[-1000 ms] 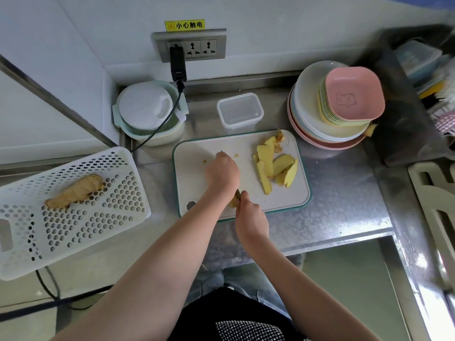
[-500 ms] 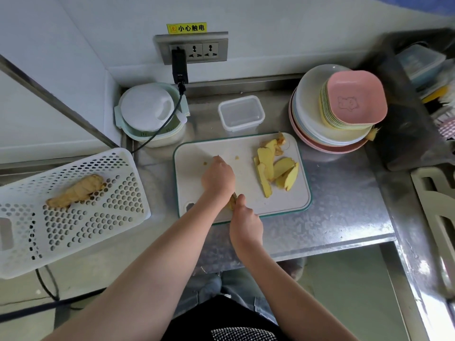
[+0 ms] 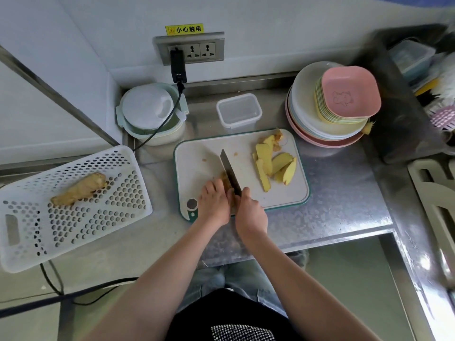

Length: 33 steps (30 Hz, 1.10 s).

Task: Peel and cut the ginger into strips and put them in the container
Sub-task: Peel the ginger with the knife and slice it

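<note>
Head view: ginger piece [image 3: 225, 179] mostly hand-hidden.

Ginger piece [image 3: 225, 179]: I see a brownish lump near the front edge of the cutting board [image 3: 197, 158], partly hidden.
Ginger slices [image 3: 273, 166]: pale yellow slabs, lying flat and overlapping on the board's right side.
Whole ginger [image 3: 78, 189]: unpeeled, lying in the white basket [image 3: 98, 227].
Container [image 3: 239, 112]: clear, lidless (nothing inside, as far as I can tell), just behind the board.

A kitchen: steel counter [image 3: 332, 193], stacked plates [image 3: 307, 119] (pastel), cutting board [image 3: 197, 156].
</note>
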### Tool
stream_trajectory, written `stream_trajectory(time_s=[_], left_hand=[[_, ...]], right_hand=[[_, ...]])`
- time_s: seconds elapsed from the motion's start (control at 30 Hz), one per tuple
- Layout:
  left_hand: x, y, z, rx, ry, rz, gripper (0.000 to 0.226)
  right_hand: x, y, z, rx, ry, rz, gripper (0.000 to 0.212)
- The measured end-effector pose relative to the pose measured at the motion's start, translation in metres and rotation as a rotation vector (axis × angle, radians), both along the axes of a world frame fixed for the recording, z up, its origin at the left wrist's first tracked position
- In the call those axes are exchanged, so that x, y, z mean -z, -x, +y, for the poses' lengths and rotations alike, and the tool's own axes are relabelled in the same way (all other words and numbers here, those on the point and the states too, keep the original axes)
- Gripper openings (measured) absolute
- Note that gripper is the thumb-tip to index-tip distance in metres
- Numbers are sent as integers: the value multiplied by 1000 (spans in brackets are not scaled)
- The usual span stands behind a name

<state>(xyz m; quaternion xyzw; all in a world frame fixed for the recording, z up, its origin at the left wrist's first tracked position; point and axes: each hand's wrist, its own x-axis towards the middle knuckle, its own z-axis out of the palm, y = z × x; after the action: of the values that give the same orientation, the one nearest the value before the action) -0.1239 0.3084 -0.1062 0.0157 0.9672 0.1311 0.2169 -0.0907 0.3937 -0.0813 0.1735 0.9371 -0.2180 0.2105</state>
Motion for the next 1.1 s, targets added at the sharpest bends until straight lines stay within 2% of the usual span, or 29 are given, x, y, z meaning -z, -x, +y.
stream_trajectory(time_s=[0.1,0.17,0.3,0.4,0.47,0.53,0.57,0.63,0.67,0.7,0.83,0.97,1.03,1.1], left_hand=[[2,0,3,15,44,-3,43],[4,-1,4,10,41,3,41],[5,2,5,-80,-23,15,37],[-10,5,8,-341,-369,296,21],[-28,16,17,-500,-682,337,17],[-45,34,30,-614,-934,165,27],[-54,43,35,-683,-1096,-3,30],[-64,59,39,-797,-1438,-481,44],[-64,62,38,-811,-1528,-688,53],[-63,64,36,-789,-1578,-809,57],[-57,63,33,-774,-1577,-832,40],[-43,67,27,-914,-1584,-783,29],[-38,74,26,-947,-1528,-732,42],[-38,80,31,-902,-1361,-722,71]], right_hand=[[3,0,15,112,26,18,7],[4,5,32,210,55,36,14],[0,18,59,226,182,69,25],[-7,17,64,315,384,142,27],[-16,16,64,406,601,139,28],[-28,17,66,496,887,56,27],[-34,18,67,521,1009,2,26],[-42,21,72,542,1148,-82,28],[-44,22,75,538,1172,-104,29],[-44,24,77,528,1176,-115,30],[-39,27,83,524,1100,-72,32],[-36,32,97,739,1040,47,30],[-38,32,109,681,887,37,28],[-37,29,115,624,776,32,27]])
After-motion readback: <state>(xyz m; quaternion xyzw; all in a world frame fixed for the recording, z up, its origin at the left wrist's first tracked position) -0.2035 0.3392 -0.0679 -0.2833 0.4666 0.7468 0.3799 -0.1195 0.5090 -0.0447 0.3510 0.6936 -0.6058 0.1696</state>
